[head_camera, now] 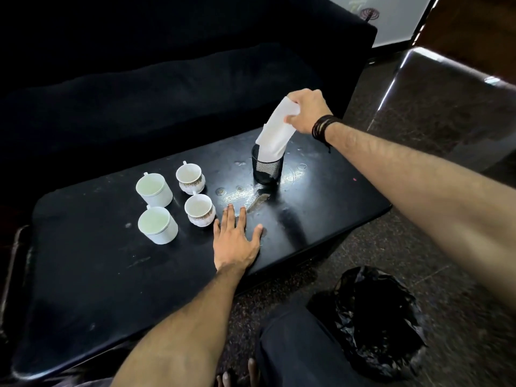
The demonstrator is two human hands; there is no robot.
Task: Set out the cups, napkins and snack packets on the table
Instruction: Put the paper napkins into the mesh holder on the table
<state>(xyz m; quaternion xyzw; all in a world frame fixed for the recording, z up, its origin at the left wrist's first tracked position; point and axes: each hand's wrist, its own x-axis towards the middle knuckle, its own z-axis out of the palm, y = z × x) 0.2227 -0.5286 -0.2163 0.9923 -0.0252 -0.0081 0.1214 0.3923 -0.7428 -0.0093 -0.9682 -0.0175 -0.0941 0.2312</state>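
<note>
Napkins (275,129) in mesh holder (267,168)

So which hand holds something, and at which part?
The right hand grips the white paper napkins at their upper end; the left hand holds nothing.

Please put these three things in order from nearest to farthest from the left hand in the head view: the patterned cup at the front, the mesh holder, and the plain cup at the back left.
From the left hand:
1. Front patterned cup, just left of the fingertips.
2. Mesh holder, farther back and to the right, with the napkins in it.
3. Back-left plain cup, at the far corner of the cup group.
</note>
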